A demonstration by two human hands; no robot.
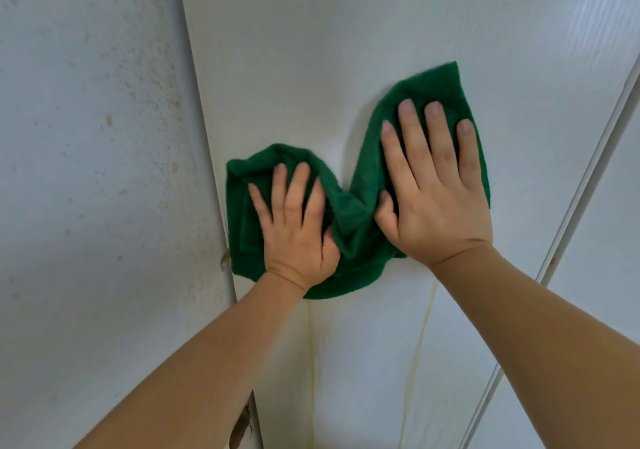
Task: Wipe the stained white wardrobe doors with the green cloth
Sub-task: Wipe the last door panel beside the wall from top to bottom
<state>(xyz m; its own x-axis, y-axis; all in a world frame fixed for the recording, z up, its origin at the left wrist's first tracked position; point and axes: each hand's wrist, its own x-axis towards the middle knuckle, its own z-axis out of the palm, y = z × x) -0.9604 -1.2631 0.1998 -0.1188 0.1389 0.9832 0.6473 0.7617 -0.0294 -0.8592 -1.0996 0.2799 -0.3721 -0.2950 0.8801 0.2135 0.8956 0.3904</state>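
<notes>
A green cloth (353, 213) lies bunched in a wavy shape against the white wardrobe door (311, 67). My left hand (298, 226) presses the cloth's lower left part flat with straight, spread fingers. Higher up, my right hand (433, 185) presses the cloth's upper right part, fingers straight, thumb tucked into a fold. Yellowish drip stains (420, 351) run down the door below the cloth.
A speckled, brown-spotted wall (104, 136) stands to the left of the door edge. A metal rail or door seam (568, 223) runs diagonally at the right. A brown chipped mark (242, 424) shows at the door edge near the bottom.
</notes>
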